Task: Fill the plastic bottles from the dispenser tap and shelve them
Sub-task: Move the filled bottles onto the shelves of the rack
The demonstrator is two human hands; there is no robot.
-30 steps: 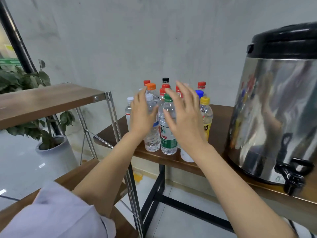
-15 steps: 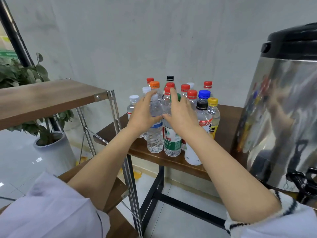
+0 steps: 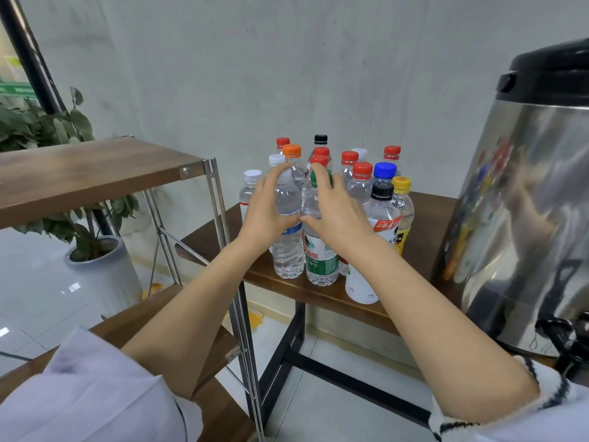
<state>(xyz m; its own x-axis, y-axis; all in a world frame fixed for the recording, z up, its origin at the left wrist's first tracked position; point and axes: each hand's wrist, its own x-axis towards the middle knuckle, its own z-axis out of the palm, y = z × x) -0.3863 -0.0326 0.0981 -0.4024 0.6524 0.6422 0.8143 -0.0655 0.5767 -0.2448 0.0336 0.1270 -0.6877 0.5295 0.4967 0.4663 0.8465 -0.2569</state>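
- Plastic bottles (image 3: 360,186) stand in a tight cluster on the brown table (image 3: 424,237), just left of the steel dispenser (image 3: 522,212).
- Left hand (image 3: 269,208) wraps around the clear front bottle (image 3: 288,247), fingers curled over its shoulder.
- Right hand (image 3: 334,215) grips the green-capped bottle (image 3: 321,260) beside it, fingertips at the cap.
- Both bottles rest on the tabletop, touching each other.
- Black tap (image 3: 570,342) juts out low on the dispenser.
- Wooden shelf (image 3: 86,173) stands at the left.
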